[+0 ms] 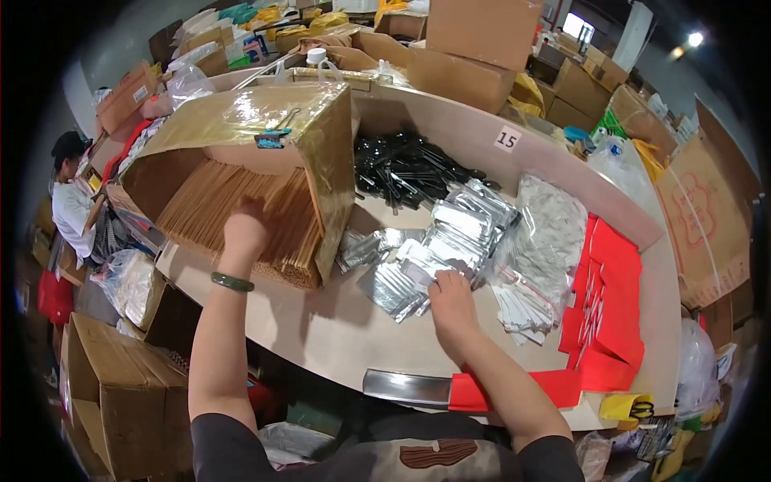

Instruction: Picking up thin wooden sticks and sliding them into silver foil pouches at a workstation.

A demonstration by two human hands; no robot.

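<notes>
My left hand reaches into an open cardboard box lying on its side, wrapped in shiny tape. Its fingers touch a dense row of thin brown flat pieces, like kraft paper sleeves; shadow hides whether they grip one. My right hand is at the near edge of a heap of silver foil packets, its fingers closed on one silver packet. Behind the heap lies a pile of black plastic cutlery.
Right of the packets are a clear bag of white packets and stacked red sleeves. A metal strip lies at the table's front edge, scissors at the front right corner. A raised board rims the back. At left, another person stands.
</notes>
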